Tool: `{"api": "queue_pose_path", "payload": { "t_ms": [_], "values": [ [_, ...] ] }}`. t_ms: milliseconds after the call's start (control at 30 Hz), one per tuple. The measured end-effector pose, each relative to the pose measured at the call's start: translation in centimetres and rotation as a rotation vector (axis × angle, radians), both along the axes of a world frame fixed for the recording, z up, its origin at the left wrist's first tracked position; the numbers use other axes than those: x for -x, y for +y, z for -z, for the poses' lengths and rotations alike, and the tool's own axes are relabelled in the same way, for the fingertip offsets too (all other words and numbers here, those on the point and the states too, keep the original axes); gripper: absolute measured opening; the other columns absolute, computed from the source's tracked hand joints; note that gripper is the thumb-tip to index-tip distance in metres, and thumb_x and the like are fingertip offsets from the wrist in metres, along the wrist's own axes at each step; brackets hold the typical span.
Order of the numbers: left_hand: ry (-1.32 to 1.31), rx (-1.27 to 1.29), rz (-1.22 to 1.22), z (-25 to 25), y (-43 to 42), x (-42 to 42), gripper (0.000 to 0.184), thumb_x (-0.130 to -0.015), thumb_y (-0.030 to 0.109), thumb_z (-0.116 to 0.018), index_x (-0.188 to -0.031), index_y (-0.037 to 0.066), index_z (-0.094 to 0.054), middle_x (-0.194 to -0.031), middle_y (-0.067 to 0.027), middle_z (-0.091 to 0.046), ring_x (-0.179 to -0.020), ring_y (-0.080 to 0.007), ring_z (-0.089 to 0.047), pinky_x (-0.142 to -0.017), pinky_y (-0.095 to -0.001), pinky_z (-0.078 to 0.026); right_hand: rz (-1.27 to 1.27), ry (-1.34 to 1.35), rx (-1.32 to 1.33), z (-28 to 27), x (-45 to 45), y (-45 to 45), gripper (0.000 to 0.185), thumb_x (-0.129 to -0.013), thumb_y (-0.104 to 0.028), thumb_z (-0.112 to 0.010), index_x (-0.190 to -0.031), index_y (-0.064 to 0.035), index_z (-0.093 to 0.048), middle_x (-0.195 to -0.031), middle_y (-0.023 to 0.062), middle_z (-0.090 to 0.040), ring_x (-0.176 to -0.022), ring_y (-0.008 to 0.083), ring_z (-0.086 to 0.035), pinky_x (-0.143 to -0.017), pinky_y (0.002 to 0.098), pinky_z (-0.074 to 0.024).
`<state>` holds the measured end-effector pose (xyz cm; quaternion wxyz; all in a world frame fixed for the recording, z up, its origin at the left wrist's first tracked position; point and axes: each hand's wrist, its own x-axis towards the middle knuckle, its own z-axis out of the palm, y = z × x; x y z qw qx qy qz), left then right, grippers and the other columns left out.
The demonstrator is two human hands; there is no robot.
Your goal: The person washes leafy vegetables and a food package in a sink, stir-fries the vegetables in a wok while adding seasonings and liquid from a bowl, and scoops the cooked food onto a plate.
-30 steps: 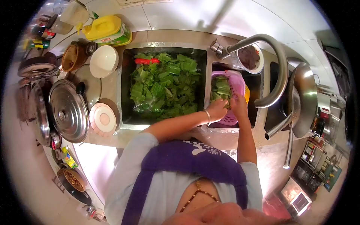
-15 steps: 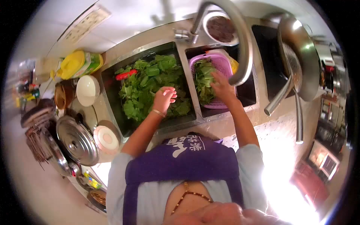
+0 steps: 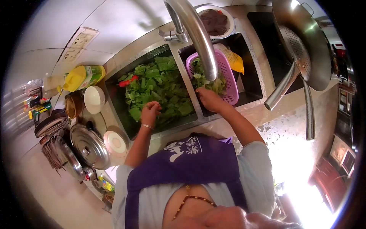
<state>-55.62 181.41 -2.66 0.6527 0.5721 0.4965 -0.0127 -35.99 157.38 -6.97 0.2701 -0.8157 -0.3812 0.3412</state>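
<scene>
We see open room above the left sink basin [image 3: 122, 108], left of centre. At upper centre the faucet [image 3: 198, 40] overhangs the basket [image 3: 233, 87], blocking a straight drop there; its right side is clearer. Two metal handles [image 3: 282, 86] jut out at right.

Left basin [image 3: 116, 101] holds leaves [image 3: 154, 84] — right basin [image 3: 252, 84] holds the basket [image 3: 231, 88].

Fisheye-warped edges, blown-out glare lower right.
</scene>
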Motion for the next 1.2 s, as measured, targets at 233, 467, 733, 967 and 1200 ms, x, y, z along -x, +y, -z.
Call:
{"api": "queue_pose_path", "payload": {
  "t_ms": [233,467,733,967,1200],
  "values": [
    [-0.024,0.084,-0.057,0.5,0.0,1.8,0.017,-0.088,0.014,-0.055,-0.101,0.003,-0.058,-0.090,-0.0069,-0.062,-0.079,-0.0158,-0.061,-0.063,-0.0284,-0.052,0.078,-0.117,0.239,-2.3,-2.9,1.3,0.066,-0.075,0.005,-0.050,-0.137,-0.0023,-0.027,-0.109,0.0280,-0.056,-0.096,0.0431,-0.057,-0.082,0.0471,-0.0455],
    [-0.011,0.065,-0.024,1.9,0.8,3.2,0.020,-0.089,0.016,-0.056,-0.104,0.004,-0.057,-0.091,-0.0065,-0.062,-0.080,-0.0159,-0.062,-0.063,-0.0276,-0.051,0.077,-0.186,0.123,1.1,-3.4,-0.9,0.059,-0.078,0.000,-0.048,-0.134,-0.0142,-0.038,-0.114,0.0210,-0.056,-0.102,0.0385,-0.056,-0.084,0.0442,-0.0456],
    [0.054,0.063,-0.037,1.8,1.2,3.6,0.022,-0.089,0.020,-0.058,-0.104,0.004,-0.059,-0.090,-0.0071,-0.063,-0.079,-0.0167,-0.063,-0.064,-0.0308,-0.051,0.171,-0.082,0.398,-6.9,-2.6,1.7,0.031,-0.081,-0.007,-0.052,-0.112,-0.0076,-0.059,-0.106,0.0185,-0.060,-0.100,0.0354,-0.057,-0.081,0.0420,-0.0471],
    [0.189,-0.850,0.430,4.7,8.3,2.3,0.026,-0.083,0.016,-0.061,-0.104,0.002,-0.058,-0.099,-0.0119,-0.059,-0.094,-0.0257,-0.056,-0.074,-0.0388,-0.047,-0.099,-0.198,-0.251,-5.9,0.1,12.5,0.034,-0.087,-0.027,-0.054,-0.118,-0.0119,-0.055,-0.117,0.0185,-0.054,-0.106,0.0344,-0.053,-0.087,0.0457,-0.0445],
    [0.606,-0.783,0.470,4.2,16.5,-1.9,0.068,-0.082,0.056,-0.053,-0.126,0.005,-0.048,-0.135,-0.0212,-0.036,-0.122,-0.0382,-0.039,-0.100,-0.0460,-0.035,-0.166,-0.243,0.273,-2.7,-3.0,26.2,0.063,-0.086,-0.054,-0.049,-0.134,-0.0136,-0.042,-0.134,0.0234,-0.040,-0.128,0.0388,-0.034,-0.107,0.0479,-0.0278]
  ]
}}
